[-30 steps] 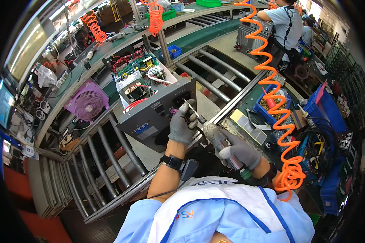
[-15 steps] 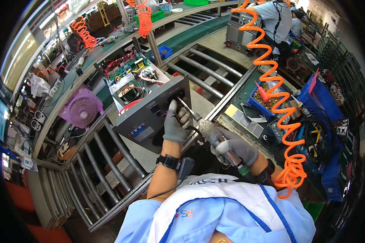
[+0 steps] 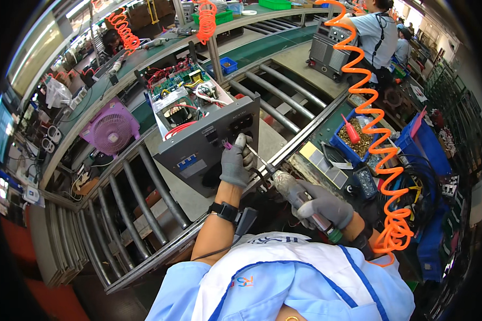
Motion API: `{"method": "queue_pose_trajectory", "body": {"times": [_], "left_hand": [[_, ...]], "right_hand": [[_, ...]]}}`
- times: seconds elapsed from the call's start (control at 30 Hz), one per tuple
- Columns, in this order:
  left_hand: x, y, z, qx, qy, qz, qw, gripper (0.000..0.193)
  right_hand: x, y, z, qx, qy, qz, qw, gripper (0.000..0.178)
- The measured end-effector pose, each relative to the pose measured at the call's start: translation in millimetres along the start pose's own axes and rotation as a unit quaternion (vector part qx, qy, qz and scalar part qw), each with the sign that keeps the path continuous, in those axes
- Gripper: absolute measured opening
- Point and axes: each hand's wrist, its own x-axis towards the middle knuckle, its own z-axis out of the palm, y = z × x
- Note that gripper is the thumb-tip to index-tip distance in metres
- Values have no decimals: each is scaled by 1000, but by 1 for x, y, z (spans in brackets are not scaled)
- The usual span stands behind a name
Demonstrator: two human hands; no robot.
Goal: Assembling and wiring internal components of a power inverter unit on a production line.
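Note:
A grey metal panel stands at the front of an open chassis filled with circuit boards and wires. My left hand, in a grey glove, is up against the panel below its dark sockets. Its fingers are curled; what they pinch is hidden, and a small pinkish-purple bit shows beside them. My right hand, also gloved, grips a power screwdriver with a green rear end. The driver's long thin bit points up toward my left fingertips, its tip close to them.
Metal rollers run under and around the chassis. To the right, blue bins hold small brass-coloured parts and a red bottle. An orange coiled air hose hangs at the right. A purple fan stands left; a person works farther back.
The view has shifted a little, moving the panel up and right in the picture. The screwdriver has drawn back from the sockets, and the pinkish-purple bit now shows at my left hand.

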Motion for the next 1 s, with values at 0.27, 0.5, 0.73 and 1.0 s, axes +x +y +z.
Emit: {"method": "queue_pose_trajectory", "body": {"times": [0.27, 0.5, 0.73, 1.0], "left_hand": [[0, 2, -8, -2, -13, 2, 1000, 18], [-9, 11, 4, -51, -85, -7, 995, 22], [1, 6, -5, -84, -85, -39, 992, 18], [-1, 11, 4, -32, 13, -23, 999, 14]], "right_hand": [[-2, -8, 1, -2, -9, 0, 1000, 72], [27, -9, 9, 44, 16, -28, 999, 69], [26, -4, 13, 62, 2, -15, 998, 73], [33, -1, 21, -149, 83, -153, 973, 75]]}}
